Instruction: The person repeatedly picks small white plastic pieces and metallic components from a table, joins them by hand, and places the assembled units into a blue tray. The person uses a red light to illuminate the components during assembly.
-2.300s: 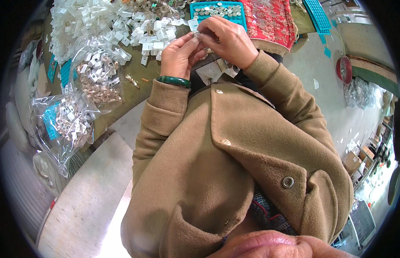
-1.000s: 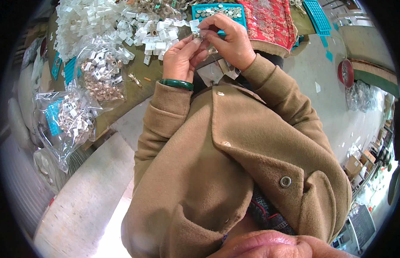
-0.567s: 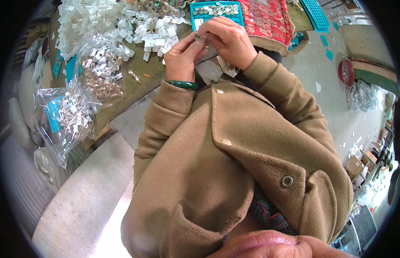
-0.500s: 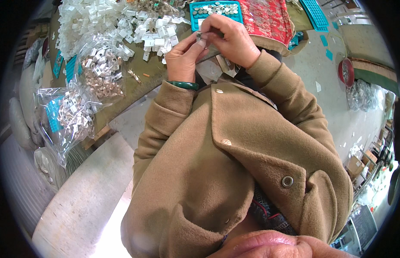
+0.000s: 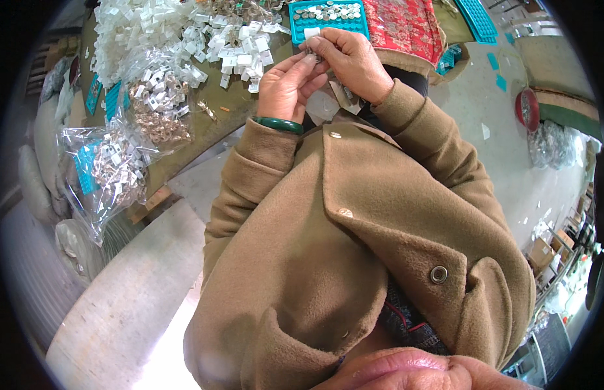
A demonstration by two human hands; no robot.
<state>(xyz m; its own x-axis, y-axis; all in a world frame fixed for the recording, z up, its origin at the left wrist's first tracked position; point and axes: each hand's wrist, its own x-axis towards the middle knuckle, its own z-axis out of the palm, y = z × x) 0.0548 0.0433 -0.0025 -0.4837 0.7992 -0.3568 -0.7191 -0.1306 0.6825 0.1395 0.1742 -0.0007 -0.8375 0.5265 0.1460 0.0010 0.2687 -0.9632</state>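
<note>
Just below the blue tray, my left hand and my right hand meet with their fingertips pinched together. Between them is a small, dark metallic piece, mostly covered by the fingers, so its kind cannot be made out. A square white tag sticks up above the right fingertips; whether it is joined to the piece is hidden. Small round silvery pieces stand in rows in the blue tray. A dark green bangle circles my left wrist.
White tags pile up on the olive-covered table. Clear bags of tagged, brass-coloured pieces sit at its left. Red patterned cloth lies right of the tray. Farther right, a red bowl stands near clear plastic bags.
My hands have shifted slightly, and the left fingers have come lower and curled more. The right fingers have closed down over the small piece. A white tag shows more plainly above them.
</note>
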